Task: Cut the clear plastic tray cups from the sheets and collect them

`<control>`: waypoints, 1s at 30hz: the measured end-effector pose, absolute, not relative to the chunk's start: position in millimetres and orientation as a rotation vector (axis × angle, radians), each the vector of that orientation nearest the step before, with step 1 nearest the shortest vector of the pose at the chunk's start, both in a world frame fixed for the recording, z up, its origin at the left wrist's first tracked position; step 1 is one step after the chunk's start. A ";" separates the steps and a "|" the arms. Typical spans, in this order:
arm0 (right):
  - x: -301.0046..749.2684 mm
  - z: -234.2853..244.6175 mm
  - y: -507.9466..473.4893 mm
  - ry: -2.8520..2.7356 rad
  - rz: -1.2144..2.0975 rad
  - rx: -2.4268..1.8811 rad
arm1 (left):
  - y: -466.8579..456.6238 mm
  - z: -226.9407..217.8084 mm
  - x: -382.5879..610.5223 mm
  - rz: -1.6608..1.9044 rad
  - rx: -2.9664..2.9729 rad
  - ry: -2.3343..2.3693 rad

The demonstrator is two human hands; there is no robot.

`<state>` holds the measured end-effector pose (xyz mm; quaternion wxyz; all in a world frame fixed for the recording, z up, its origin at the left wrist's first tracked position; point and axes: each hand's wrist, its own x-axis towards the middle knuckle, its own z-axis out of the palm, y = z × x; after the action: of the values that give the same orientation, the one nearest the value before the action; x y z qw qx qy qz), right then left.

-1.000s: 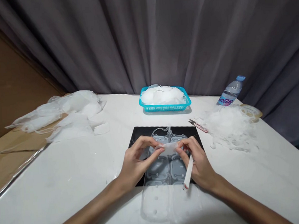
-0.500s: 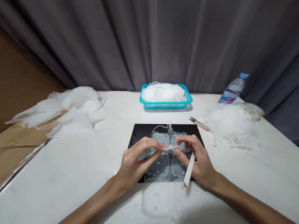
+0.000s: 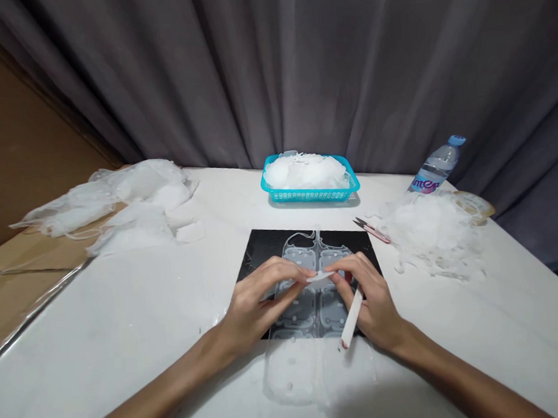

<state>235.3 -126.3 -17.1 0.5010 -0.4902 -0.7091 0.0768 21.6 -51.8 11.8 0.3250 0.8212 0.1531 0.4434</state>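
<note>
Between my two hands is a small translucent white piece [image 3: 320,277], thin and flat, seen nearly edge-on. My left hand [image 3: 261,299] pinches its left end between thumb and fingertips. My right hand [image 3: 369,298] grips the right end with thumb and index finger, while a white stick-like tool [image 3: 351,322] is tucked in its palm, pointing toward me. Beneath the hands lies a clear moulded sheet of rounded plates [image 3: 293,313], partly over a black mat [image 3: 257,249] and partly over the white table. My fingers hide some of the sheet.
A turquoise basket [image 3: 311,196] heaped with white pieces stands at the back. To the right are snips [image 3: 373,230], a pile of clear scraps [image 3: 434,236], a tape roll [image 3: 474,206] and a water bottle [image 3: 436,167]. Plastic bags [image 3: 139,199] lie left, partly over cardboard [image 3: 29,264].
My right index finger and thumb have closed onto the right end of the small piece. The piece tilts slightly differently; my left hand has barely moved.
</note>
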 end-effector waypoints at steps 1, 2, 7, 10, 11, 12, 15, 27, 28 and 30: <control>235.2 -16.8 -126.1 -1.713 0.193 -1.186 | -51.6 11.1 21.5 1.161 2.154 0.396; 235.0 -16.7 -126.0 -1.712 0.200 -1.188 | -51.4 10.6 21.4 1.159 2.153 0.392; 233.7 -17.2 -125.8 -1.707 0.212 -1.205 | -51.1 9.1 20.2 1.131 2.132 0.416; 232.8 -18.4 -125.9 -1.696 0.215 -1.211 | -51.7 8.6 19.7 1.109 2.116 0.444; 232.7 -18.8 -126.0 -1.697 0.215 -1.211 | -52.0 8.3 19.8 1.109 2.108 0.450; 232.8 -19.2 -126.0 -1.700 0.216 -1.211 | -52.4 8.0 20.0 1.106 2.100 0.456; 233.7 -19.8 -125.8 -1.703 0.222 -1.216 | -52.3 6.9 21.2 1.083 2.083 0.513; 231.9 -26.3 -115.5 -1.599 0.179 -1.399 | -26.2 5.7 24.9 0.700 1.922 0.876; 232.7 -27.2 -113.8 -1.586 0.154 -1.416 | -20.9 7.0 25.5 0.742 1.922 0.905; 234.4 -28.6 -110.8 -1.584 0.102 -1.427 | -3.6 14.2 28.5 0.860 1.986 0.977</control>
<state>234.4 -110.8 -28.6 0.4827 -0.5856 -0.6499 0.0417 28.5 -3.6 14.2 0.3743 0.7756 0.3815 0.3358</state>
